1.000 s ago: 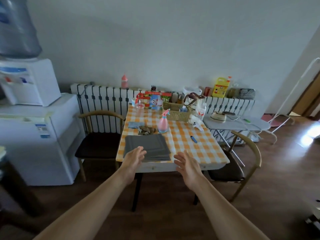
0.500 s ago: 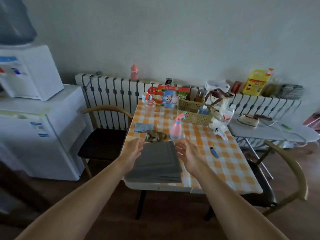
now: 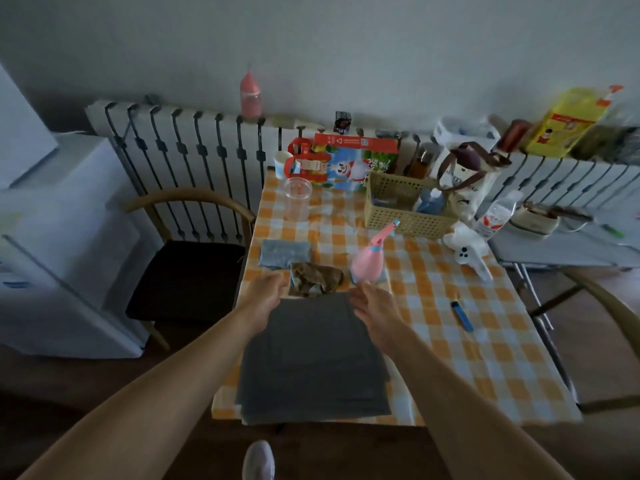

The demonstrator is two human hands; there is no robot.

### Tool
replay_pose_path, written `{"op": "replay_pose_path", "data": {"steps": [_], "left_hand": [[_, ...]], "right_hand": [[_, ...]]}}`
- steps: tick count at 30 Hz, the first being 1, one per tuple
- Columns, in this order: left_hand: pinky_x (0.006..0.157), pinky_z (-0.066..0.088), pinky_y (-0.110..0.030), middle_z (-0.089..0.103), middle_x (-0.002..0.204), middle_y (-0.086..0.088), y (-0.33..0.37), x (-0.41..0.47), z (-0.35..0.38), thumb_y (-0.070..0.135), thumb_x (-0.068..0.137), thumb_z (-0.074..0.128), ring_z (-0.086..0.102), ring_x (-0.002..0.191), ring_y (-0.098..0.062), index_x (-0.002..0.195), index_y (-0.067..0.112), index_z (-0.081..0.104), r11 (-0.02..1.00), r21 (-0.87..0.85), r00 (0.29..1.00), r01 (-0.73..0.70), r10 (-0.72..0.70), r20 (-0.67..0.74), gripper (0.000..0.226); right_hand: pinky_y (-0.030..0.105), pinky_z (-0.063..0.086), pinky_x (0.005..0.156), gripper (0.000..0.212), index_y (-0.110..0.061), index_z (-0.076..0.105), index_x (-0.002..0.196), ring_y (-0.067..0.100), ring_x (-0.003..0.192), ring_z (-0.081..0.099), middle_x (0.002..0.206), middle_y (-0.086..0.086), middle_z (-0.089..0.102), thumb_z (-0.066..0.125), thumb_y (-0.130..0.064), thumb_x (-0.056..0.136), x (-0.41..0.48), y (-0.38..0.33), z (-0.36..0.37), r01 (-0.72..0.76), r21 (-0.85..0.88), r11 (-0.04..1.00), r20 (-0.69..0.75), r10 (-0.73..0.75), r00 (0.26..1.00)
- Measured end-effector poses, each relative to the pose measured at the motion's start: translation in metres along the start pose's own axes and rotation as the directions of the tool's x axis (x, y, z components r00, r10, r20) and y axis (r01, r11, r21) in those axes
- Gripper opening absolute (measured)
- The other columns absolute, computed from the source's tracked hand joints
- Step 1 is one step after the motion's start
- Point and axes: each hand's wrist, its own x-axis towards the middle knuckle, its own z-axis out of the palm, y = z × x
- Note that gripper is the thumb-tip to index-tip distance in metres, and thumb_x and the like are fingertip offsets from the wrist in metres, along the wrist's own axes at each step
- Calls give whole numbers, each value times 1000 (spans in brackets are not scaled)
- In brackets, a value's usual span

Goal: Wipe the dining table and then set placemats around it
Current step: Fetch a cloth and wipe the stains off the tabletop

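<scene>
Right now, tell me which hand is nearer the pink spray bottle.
Right. The right hand is just short of the pink spray bottle; the left hand is farther left, past the crumpled rag.

Domestic dining corner. Checked-cloth table (image 3: 485, 358) against a white radiator (image 3: 194, 161), wooden chair (image 3: 187, 268) alongside, small fridge (image 3: 62, 244) at left. Household clutter: basket (image 3: 398, 209), spray bottle (image 3: 369, 261), tote bag (image 3: 467, 181).

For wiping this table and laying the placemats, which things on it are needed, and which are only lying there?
Belong to the job (the cloths and spray probably for wiping):
- table
- stack of grey placemats
- crumpled brown rag
- blue-grey cloth
- pink spray bottle

Just lying about:
- blue lighter
- yellow basket
- clear cup
- colourful box
</scene>
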Motion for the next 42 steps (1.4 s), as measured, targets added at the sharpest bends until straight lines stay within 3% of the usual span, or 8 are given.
{"op": "replay_pose_path", "data": {"steps": [2, 3, 9, 13, 17, 27, 36, 42], "left_hand": [[74, 39, -28, 53, 87, 3, 2, 33, -2, 17, 96, 41, 49, 80, -10, 81, 24, 57, 999, 31, 999, 38, -38, 0, 23], [73, 40, -29, 53, 84, 4, 2, 47, -2, 16, 97, 42, 49, 78, -10, 83, 22, 59, 998, 43, 999, 54, -55, 0, 23], [90, 33, -33, 50, 86, 12, -5, 126, 1, 18, 99, 44, 46, 88, -10, 88, 22, 59, 983, 94, 986, 157, -160, 35, 19], [92, 37, -35, 51, 105, 1, -13, 159, 9, 16, 99, 41, 46, 99, -16, 113, 16, 55, 972, 90, 975, 216, -219, 32, 20], [76, 42, -28, 56, 89, 1, -21, 181, 19, 9, 97, 42, 53, 89, -16, 103, 20, 50, 970, 97, 975, 223, -224, 4, 15], [78, 53, -36, 61, 97, -16, -36, 203, 28, 12, 92, 57, 61, 90, -28, 96, 4, 57, 958, 71, 956, 279, -270, -117, 10], [46, 47, -13, 66, 90, -1, -20, 184, 5, 9, 90, 58, 62, 76, -12, 110, 6, 63, 992, -17, 991, 124, -125, -38, 20], [73, 52, -26, 63, 112, -6, 29, 132, -50, 16, 97, 46, 61, 98, -16, 119, 14, 55, 998, -42, 999, -52, 52, 12, 23]], "right_hand": [[46, 38, 104, 34, 5, 54, 120, 25, 107, 57, 131, 25, 49, 45, -19, 97, 32, 0, 15, 11, -130, 991, -67, -20, 998], [46, 42, 98, 28, 5, 57, 110, 23, 95, 54, 97, -5, 42, 46, -16, 95, 44, 0, 21, 24, -208, 978, -79, -41, 996], [20, 31, 55, 23, -17, 48, 76, 8, 62, 37, 70, -5, 40, 41, -8, 96, 116, 16, 47, 19, -566, 824, -8, -28, 1000], [39, 50, 84, 29, -7, 59, 117, 24, 97, 59, 109, 8, 63, 43, -4, 93, 147, 22, 56, 97, -707, 701, -4, -141, 990], [46, 37, 104, 41, -2, 40, 135, 36, 128, 39, 139, 19, 42, 41, -8, 95, 171, 24, 60, 84, -862, 500, 9, -150, 989], [41, 38, 97, 31, -7, 51, 120, 33, 118, 41, 127, 15, 43, 45, -9, 90, 198, 36, 76, 31, -973, 230, -10, -174, 985], [38, 51, 73, 17, -13, 56, 91, 26, 90, 58, 97, 9, 60, 48, -3, 79, 178, 12, 91, 178, -841, 512, 25, -292, 956], [9, 38, 52, 22, -30, 53, 82, 4, 75, 54, 82, -9, 57, 58, -8, 84, 128, -25, 116, 412, -650, 638, 206, -374, 904]]}}
